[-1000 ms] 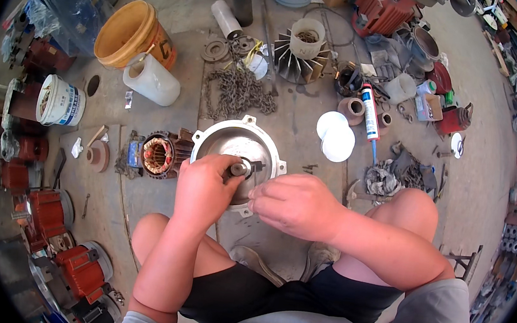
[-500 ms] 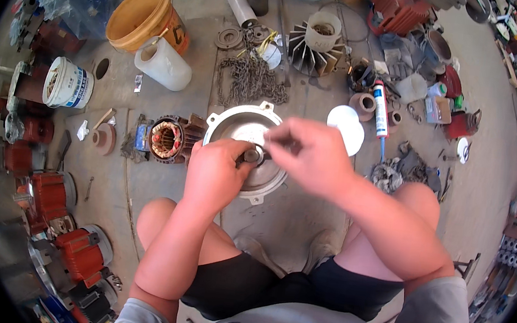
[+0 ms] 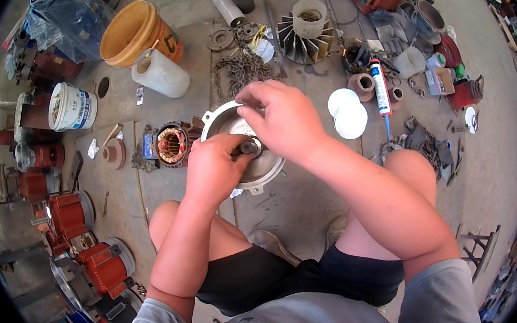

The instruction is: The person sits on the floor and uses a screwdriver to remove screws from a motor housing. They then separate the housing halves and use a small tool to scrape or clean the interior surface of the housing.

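Note:
A round silver metal end cover (image 3: 267, 178) with bolt lugs on its rim lies between my knees and the chain. My left hand (image 3: 215, 168) reaches over its near left side. Thumb and fingers close around a short dark round metal piece (image 3: 248, 147) at the cover's middle. Above the cover's far side is my right hand (image 3: 291, 116), fingers curled and thumb close to the index finger. Whatever lies between those fingertips is too small or hidden to make out. Just left of the cover sits a motor stator (image 3: 172, 145) with copper windings.
A rusty chain (image 3: 233, 74), a finned fan wheel (image 3: 302, 43) and a yellow bucket (image 3: 130, 34) stand beyond. White discs (image 3: 350, 117) and a sealant tube (image 3: 380, 86) lie to the right. Red motors (image 3: 102, 268) line the left side.
My right hand has moved from the cover's middle to its far rim, fingers more curled. The left hand stays at the middle piece. The whole view has shifted slightly.

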Demonstrator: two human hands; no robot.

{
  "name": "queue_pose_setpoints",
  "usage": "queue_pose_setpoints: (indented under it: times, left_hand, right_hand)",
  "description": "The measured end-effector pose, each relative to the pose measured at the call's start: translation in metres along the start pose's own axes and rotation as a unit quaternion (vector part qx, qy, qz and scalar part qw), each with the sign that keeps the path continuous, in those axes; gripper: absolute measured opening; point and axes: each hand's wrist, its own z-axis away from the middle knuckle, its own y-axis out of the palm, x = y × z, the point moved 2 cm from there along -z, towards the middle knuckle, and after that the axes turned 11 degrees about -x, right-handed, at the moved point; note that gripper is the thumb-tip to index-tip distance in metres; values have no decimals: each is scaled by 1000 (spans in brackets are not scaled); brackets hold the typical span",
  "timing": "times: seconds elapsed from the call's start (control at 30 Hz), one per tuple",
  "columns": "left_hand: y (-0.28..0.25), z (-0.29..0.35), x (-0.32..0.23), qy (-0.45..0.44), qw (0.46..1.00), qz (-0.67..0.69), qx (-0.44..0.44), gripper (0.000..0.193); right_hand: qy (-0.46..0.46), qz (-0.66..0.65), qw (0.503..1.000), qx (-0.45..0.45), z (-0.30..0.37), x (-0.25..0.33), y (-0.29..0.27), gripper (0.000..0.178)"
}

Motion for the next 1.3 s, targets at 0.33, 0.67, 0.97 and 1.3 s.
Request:
queue_pose_setpoints:
  times: [0.33, 0.67, 0.97, 1.3]
  left_hand:
    - [0, -3, -2, -13, 1000, -5, 8, 33]
    - [5, 3, 9, 12, 1000, -2, -16, 31]
    - [1, 1, 6, 24, 1000, -9, -17, 30]
    - [2, 0, 6, 27, 999, -5, -19, 30]
  right_hand:
    - [-76, 71, 992, -66, 6, -2, 5, 12]
    - [-275, 73, 958, 45, 87, 9, -47, 14]
    - [-313, 84, 943, 79, 87, 6, -41, 15]
    - [-352, 54, 931, 83, 83, 9, -40, 13]
